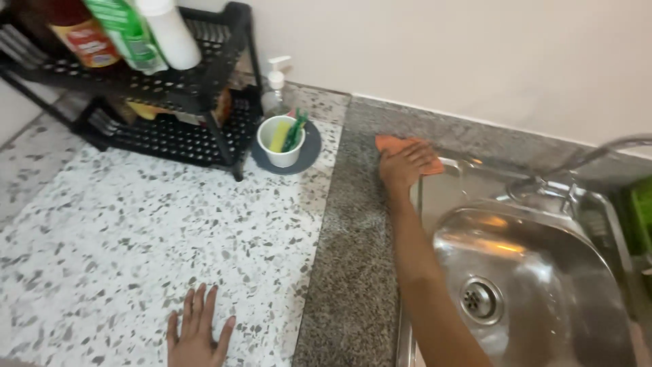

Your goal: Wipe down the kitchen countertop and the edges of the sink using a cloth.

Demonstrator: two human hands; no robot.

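The right hand (pixel 405 165) is pressing flat on an orange cloth (pixel 394 144), its fingers lying together over the cloth, which is sitting on the grey granite counter (pixel 353 272) just at the fingertips and beside the corner of the steel sink (pixel 543 272). The left hand (pixel 198 333) is resting palm-down on the speckled white counter (pixel 136 231), fingers slightly apart and holding nothing. Well beyond those fingers a white cup (pixel 280 139) with green and yellow items is standing on a grey dish, next to a black wire rack (pixel 170 88) holding bottles.
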